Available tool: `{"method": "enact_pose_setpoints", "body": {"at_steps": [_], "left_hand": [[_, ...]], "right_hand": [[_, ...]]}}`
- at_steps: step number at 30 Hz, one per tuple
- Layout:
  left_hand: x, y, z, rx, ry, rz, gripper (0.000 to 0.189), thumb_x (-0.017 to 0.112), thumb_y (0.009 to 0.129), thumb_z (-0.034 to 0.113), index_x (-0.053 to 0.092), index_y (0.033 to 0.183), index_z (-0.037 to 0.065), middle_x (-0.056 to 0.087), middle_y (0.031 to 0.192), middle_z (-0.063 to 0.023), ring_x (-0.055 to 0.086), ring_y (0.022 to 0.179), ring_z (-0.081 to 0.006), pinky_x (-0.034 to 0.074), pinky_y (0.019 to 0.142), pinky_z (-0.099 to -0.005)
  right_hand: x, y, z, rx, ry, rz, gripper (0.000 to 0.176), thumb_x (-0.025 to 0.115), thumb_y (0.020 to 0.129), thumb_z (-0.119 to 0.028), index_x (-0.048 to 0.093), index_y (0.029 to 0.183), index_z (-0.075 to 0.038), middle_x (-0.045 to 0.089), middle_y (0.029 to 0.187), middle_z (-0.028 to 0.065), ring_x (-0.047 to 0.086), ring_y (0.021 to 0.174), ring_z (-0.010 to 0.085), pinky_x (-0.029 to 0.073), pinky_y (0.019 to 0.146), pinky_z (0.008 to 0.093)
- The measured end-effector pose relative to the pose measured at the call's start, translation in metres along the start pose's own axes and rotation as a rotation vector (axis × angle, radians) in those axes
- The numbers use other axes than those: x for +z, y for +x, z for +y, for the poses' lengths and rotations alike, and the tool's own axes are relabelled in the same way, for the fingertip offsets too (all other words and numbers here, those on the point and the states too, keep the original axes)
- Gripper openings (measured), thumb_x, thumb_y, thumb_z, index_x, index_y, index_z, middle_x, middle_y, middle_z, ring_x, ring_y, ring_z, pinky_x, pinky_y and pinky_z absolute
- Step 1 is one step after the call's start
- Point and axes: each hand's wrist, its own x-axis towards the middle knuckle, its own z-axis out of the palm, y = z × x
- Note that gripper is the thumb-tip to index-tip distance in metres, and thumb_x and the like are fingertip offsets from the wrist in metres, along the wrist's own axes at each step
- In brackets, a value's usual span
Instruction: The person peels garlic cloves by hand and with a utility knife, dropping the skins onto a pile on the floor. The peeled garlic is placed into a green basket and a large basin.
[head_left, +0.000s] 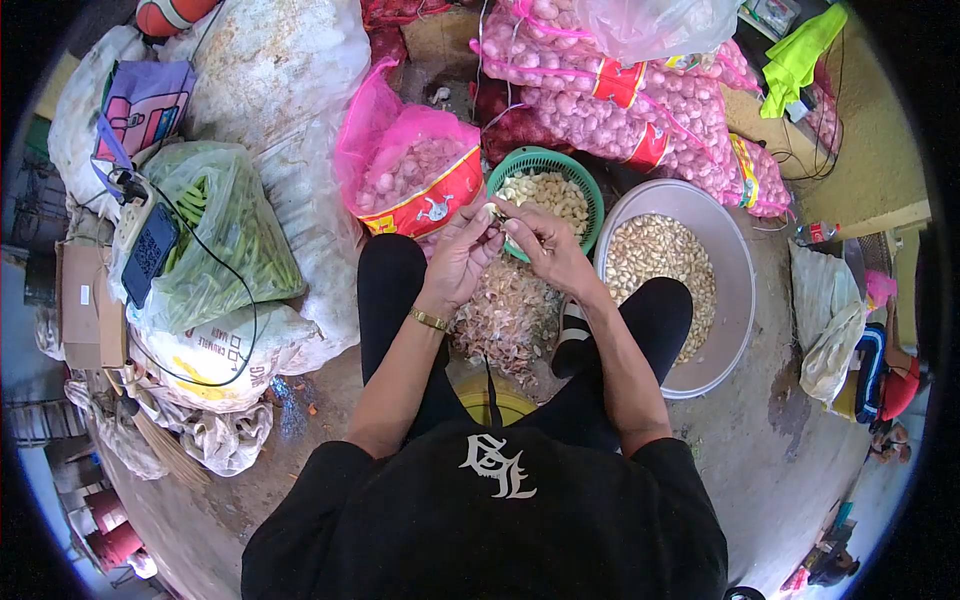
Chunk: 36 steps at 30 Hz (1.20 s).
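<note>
My left hand [465, 258] is closed, pinching a pale garlic clove [490, 208] between thumb and fingers. My right hand [546, 240] meets it, closed around what looks like a small knife [503, 217], mostly hidden by the fingers. Just beyond the hands is a green plastic basket [597, 200] holding peeled garlic cloves [553, 197]. Below them, between my knees, lies a heap of papery garlic skins [505, 310]. A large pale tub [738, 300] full of garlic cloves [660, 262] stands at my right knee.
An opened pink mesh bag of garlic [415, 170] stands ahead on the left, with more full mesh bags [640, 115] stacked behind. White sacks [270, 100] and a clear bag of green vegetables [225, 240] fill the left side. A person in red [900, 380] is at the far right.
</note>
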Motion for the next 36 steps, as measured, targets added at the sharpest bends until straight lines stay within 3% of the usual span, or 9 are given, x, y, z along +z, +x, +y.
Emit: {"method": "enact_pose_setpoints", "body": {"at_steps": [19,30,32,34,36], "left_hand": [[-0.003,0.002,-0.003,0.005,-0.003,-0.009,0.014,0.058,0.094,0.011,0.058,0.108,0.006,0.061,0.093,-0.0001,0.059,0.081,-0.0069,0.055,0.076,-0.0223],[0.009,0.001,-0.011,0.342,0.131,0.025,0.011,0.058,0.094,0.009,0.060,0.105,0.005,0.065,0.099,-0.0042,0.062,0.086,-0.0105,0.055,0.078,-0.0285],[0.010,0.000,-0.009,0.333,0.135,0.022,0.011,0.058,0.094,0.010,0.060,0.104,0.005,0.065,0.099,-0.0043,0.062,0.085,-0.0102,0.055,0.078,-0.0282],[0.007,0.000,-0.006,0.322,0.139,0.018,0.011,0.058,0.094,0.010,0.060,0.104,0.005,0.065,0.098,-0.0043,0.061,0.084,-0.0099,0.055,0.077,-0.0279],[0.000,-0.001,0.002,0.118,0.090,-0.010,0.013,0.059,0.094,0.010,0.059,0.105,0.004,0.063,0.094,-0.0030,0.060,0.080,-0.0089,0.055,0.076,-0.0266]], "right_hand": [[-0.002,0.001,-0.004,0.000,-0.012,0.001,0.031,0.056,0.095,-0.011,0.060,0.124,-0.003,0.058,0.087,0.0077,0.053,0.081,0.0132,0.043,0.077,0.0272],[0.027,0.002,0.012,0.061,0.124,0.170,0.028,0.057,0.094,-0.010,0.062,0.120,-0.001,0.062,0.091,0.0082,0.057,0.087,0.0134,0.045,0.081,0.0272],[0.028,0.000,0.002,0.155,0.286,0.205,0.027,0.057,0.094,-0.010,0.062,0.119,0.000,0.063,0.092,0.0084,0.057,0.088,0.0140,0.045,0.081,0.0276],[0.020,0.003,0.006,0.110,0.239,0.154,0.028,0.058,0.093,-0.009,0.062,0.119,0.000,0.063,0.093,0.0087,0.057,0.088,0.0139,0.045,0.081,0.0275],[0.008,0.005,0.008,0.065,0.187,0.106,0.028,0.059,0.092,-0.009,0.062,0.119,0.000,0.064,0.094,0.0090,0.057,0.088,0.0138,0.045,0.081,0.0274]]}}
